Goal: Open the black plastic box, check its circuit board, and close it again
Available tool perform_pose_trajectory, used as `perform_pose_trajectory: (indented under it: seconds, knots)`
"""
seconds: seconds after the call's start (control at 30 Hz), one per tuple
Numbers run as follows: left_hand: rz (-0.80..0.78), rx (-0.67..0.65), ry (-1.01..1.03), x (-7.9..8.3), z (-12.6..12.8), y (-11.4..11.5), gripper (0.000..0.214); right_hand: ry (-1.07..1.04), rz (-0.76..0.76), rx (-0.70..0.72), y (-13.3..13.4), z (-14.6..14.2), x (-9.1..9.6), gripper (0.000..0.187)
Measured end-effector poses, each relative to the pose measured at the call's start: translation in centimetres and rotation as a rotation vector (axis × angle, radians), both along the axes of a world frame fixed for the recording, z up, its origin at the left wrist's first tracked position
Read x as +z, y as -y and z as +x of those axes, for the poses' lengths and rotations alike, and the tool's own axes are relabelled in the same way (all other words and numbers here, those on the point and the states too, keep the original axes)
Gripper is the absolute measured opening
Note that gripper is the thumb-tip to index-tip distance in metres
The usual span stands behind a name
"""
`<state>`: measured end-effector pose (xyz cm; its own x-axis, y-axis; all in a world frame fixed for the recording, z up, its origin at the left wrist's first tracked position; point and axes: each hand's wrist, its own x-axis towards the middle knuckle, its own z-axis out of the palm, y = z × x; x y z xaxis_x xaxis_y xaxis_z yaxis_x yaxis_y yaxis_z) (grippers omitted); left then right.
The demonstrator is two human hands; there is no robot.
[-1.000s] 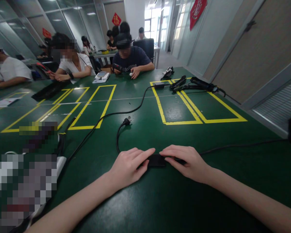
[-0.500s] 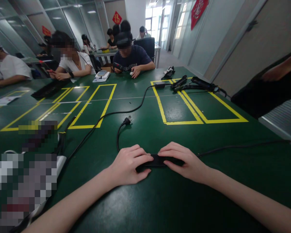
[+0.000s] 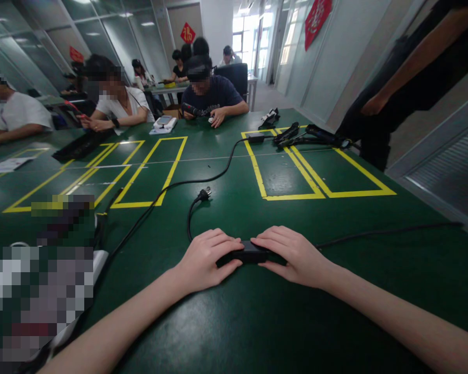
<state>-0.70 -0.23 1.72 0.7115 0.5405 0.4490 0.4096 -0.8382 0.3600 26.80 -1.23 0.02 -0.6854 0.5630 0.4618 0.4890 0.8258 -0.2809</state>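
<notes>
A black power adapter (image 3: 250, 252) lies crosswise on the green table in front of me. My left hand (image 3: 214, 257) grips its left end, fingers over the top and thumb along the near side. Its right end is in the grasp of my right hand (image 3: 286, 254), thumb also on the near side. A black cord ending in a plug (image 3: 204, 194) emerges from behind my left hand and bends away from me. Another black cable (image 3: 390, 229) runs off to the right from behind my right hand. My fingers hide both ends of the adapter.
A long black cable with a small inline box (image 3: 256, 138) crosses the table (image 3: 226, 213). Black folded gear (image 3: 320, 136) lies at the far right, near yellow tape rectangles. Blurred-out items fill the near left. Several people sit beyond; another person (image 3: 409, 78) stands at the right.
The adapter has tipped a little, so more of its near side shows, and both hands are slightly higher in view. The standing person at the right has come further into view.
</notes>
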Motion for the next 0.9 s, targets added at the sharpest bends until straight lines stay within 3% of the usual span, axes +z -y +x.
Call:
perform_pose_trajectory:
  seconds: [0.2,0.5,0.7,0.8,0.9]
  knots:
    - [0.014,0.028,-0.031,-0.9,0.4,0.1,0.023,0.017,0.009,0.005,0.2,-0.1,0.5,0.024]
    - [-0.027,-0.023,0.027,-0.6,0.6,0.5,0.019,-0.015,0.114,0.018,0.7,-0.6,0.4,0.025]
    - [-0.057,0.03,-0.044,-1.0,0.7,0.9,0.052,0.012,0.247,0.084,0.7,-0.1,0.7,0.033]
    - [-0.13,0.027,-0.01,-0.7,0.7,1.0,0.058,0.023,0.351,0.096,0.7,0.3,0.8,0.037]
    - [-0.272,0.069,-0.009,0.1,0.8,0.9,0.046,0.031,0.433,0.104,0.9,0.5,1.1,0.035]
